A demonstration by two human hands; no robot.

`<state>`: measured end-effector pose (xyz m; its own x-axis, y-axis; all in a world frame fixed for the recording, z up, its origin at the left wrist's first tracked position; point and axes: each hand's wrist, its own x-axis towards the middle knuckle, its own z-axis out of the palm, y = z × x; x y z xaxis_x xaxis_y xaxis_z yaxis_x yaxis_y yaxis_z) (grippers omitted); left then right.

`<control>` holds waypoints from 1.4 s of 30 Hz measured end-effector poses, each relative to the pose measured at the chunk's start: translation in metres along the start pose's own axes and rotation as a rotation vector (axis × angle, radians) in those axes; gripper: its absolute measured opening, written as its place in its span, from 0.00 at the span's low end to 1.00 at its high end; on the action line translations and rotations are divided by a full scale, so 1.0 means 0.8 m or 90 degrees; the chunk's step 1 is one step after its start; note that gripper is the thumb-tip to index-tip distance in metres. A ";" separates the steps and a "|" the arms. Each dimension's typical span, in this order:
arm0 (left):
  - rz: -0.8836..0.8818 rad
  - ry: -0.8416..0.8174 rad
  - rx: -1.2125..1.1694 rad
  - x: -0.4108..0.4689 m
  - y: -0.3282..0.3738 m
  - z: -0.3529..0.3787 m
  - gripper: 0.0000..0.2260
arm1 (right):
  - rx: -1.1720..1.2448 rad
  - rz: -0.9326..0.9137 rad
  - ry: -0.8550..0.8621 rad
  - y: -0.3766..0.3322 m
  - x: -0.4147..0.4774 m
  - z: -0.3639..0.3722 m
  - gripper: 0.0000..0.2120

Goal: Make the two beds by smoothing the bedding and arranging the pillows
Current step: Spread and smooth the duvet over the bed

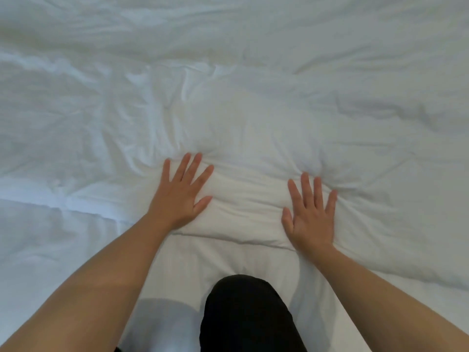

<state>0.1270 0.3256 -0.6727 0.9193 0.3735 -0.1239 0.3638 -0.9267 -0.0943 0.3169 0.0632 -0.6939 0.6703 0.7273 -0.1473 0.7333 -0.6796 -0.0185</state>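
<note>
Duvet: a white, puffy duvet (pixel 253 118) is spread across nearly the whole view and is heavily creased, with ridges bunched just ahead of both hands.
Hem: the duvet's near hem (pixel 228 237) is seen just behind the palms, lying on the flatter bed sheet (pixel 228 260).
Left hand: the left hand (pixel 177 196) is laid palm-down on the duvet beside the hem; its fingers (pixel 183 168) are straight and fanned apart, and nothing is grasped.
Right hand: the right hand (pixel 311 219) is pressed flat in the same way, well apart from the left, its fingers (pixel 306 189) also spread and clamped on nothing.
Knee: a knee in dark trousers (pixel 248 313) is set on the bed sheet between the forearms.
Handling: the duvet is judged soft, light and compressible, since dimples are sunk under the palms. The cover probably slides over the filling, so creases may be pushed along rather than removed. Nothing fragile is involved.
Where to take hold: for smoothing, flat palms swept outward should suffice. For larger shifts, the hem would best be pinched at two well-separated spots and drawn taut. The corners cannot be seen.
</note>
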 end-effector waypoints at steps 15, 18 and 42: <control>-0.025 0.055 0.067 0.090 -0.188 -0.011 0.31 | 0.065 0.018 -0.055 -0.223 0.154 -0.070 0.30; -0.068 0.045 0.055 0.098 -0.263 0.005 0.29 | 0.066 0.044 -0.051 -0.276 0.189 -0.064 0.32; -0.151 -0.076 0.061 0.220 -0.514 0.000 0.29 | 0.012 0.141 -0.090 -0.351 0.380 -0.100 0.33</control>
<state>0.1391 0.7722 -0.6554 0.7843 0.5867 -0.2016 0.5451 -0.8069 -0.2274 0.3242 0.4829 -0.6544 0.7906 0.5411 -0.2864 0.5677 -0.8232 0.0119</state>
